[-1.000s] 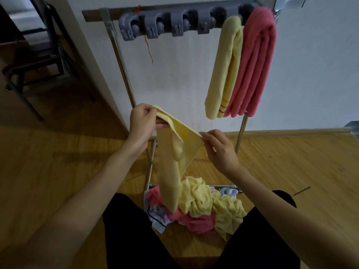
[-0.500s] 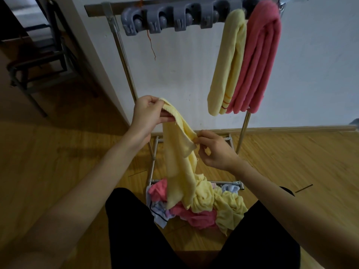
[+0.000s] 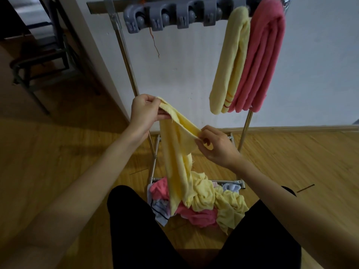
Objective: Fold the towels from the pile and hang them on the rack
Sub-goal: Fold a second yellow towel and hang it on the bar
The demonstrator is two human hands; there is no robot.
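At far left, a dark metal chair [image 3: 38,55] stands on the wooden floor [image 3: 58,152], partly behind a white wall corner. Moving right, a metal rack [image 3: 126,61] rises in front of the white wall [image 3: 184,74], with a row of grey plastic clips [image 3: 169,18] along its top bar and a thin orange thread [image 3: 154,41] dangling from them. Lower down, the left hand [image 3: 144,113] is raised in front of the rack's left pole, its fingers and thumb curled round the top edge of a yellow towel [image 3: 174,152]. The towel hangs from that grip in a long loose strip — its lower end reaches the pile [image 3: 204,202] on the floor between the person's black-clad knees. The pile is a crumpled heap of yellow, pink and pale blue cloth, lying at the rack's base bar. To the right of the left hand and a little lower, the right hand [image 3: 217,148] pinches the same towel's edge between thumb and fingertips, so the cloth stretches as a short sloping span between the two hands. Higher up at right, two folded towels hang side by side from the top bar, touching — a yellow folded towel [image 3: 231,65] and, right of it, a pink folded towel [image 3: 262,61].
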